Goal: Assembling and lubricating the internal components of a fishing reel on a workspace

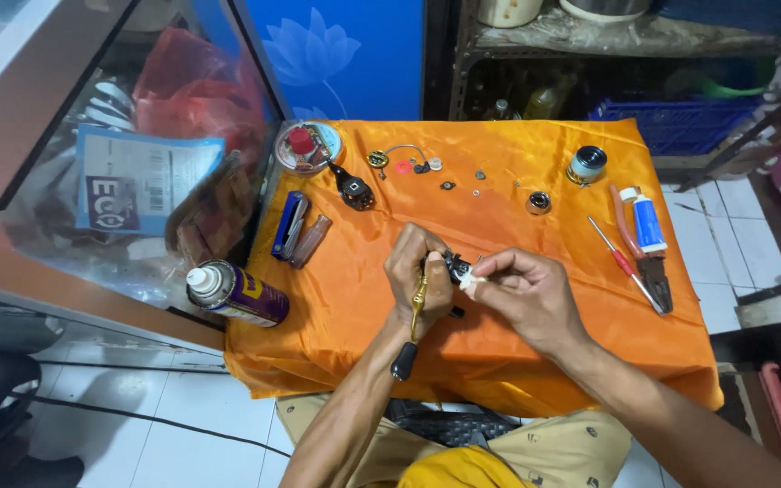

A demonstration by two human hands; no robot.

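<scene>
My left hand (pixel 416 276) is closed around a small black mechanical part (pixel 455 266) with a gold-coloured arm and a black knob (pixel 404 361) hanging below my wrist. My right hand (pixel 524 291) pinches a small white bit (pixel 468 281) against that part, right beside my left fingers. Both hands hover over the middle of an orange cloth (pixel 363 289) that covers a small table.
On the cloth lie a spray can (pixel 237 294), a blue lighter-like item (pixel 289 223), a round tin (pixel 306 146), a black part (pixel 355 191), small screws and washers (pixel 449 185), a spool (pixel 587 164), a tube (pixel 649 222), pliers (pixel 648 262) and a screwdriver (pixel 624 263). A glass cabinet (pixel 92 181) stands left.
</scene>
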